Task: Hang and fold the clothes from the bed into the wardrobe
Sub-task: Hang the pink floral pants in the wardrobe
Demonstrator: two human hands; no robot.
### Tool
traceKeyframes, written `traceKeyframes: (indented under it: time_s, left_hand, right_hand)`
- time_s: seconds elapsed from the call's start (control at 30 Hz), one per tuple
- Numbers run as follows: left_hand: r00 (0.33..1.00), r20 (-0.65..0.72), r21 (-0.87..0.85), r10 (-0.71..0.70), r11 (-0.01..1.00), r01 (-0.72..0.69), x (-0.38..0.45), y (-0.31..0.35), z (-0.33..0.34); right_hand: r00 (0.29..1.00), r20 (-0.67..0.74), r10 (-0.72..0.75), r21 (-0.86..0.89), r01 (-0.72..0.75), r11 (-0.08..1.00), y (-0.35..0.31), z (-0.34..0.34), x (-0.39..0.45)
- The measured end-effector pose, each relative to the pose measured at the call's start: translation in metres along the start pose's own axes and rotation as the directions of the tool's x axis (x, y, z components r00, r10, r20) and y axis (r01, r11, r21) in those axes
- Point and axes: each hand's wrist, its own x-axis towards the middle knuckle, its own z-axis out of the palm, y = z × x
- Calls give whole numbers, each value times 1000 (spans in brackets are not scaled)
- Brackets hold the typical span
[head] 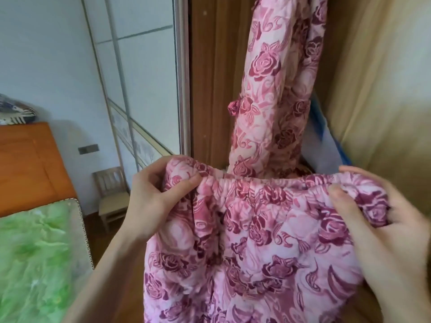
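My left hand [151,197] and right hand [382,217] pinch the trousers [256,241] by the elastic waistband, frame centre; quilted, soft, probably bulky.

Bed [80,220], green quilt [32,257] on it, perhaps padded

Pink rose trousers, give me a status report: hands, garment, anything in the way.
Left hand and right hand both grip the waistband. Pink rose trousers held up, unfolded. Matching hanging garment directly behind, in the wardrobe.

Pink quilted trousers [256,241] printed with dark-red roses; matching hanging garment [275,89] above the grip; green mottled bedcover [35,252] leftward.
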Motion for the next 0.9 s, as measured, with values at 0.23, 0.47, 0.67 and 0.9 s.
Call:
traceKeyframes:
  time_s: [0.23, 0.47, 0.67, 0.9]
  left_hand:
    - [991, 114, -134, 73, 989, -57, 53, 10, 20]
    - [971, 107, -184, 215, 964, -194, 109, 66, 57]
    - [966, 80, -177, 248, 957, -231, 146, 84, 94]
    - [939, 122, -213, 321, 933, -291, 176, 89, 121]
  right_hand:
    - [994, -100, -50, -53, 45, 998, -30, -5, 47]
    - [973, -181, -143, 27, 150, 988, -72, -34, 109]
    - [974, -198, -107, -3, 109, 994, -72, -44, 129]
    - [966, -257, -28, -256, -40, 966, -62, -46, 146]
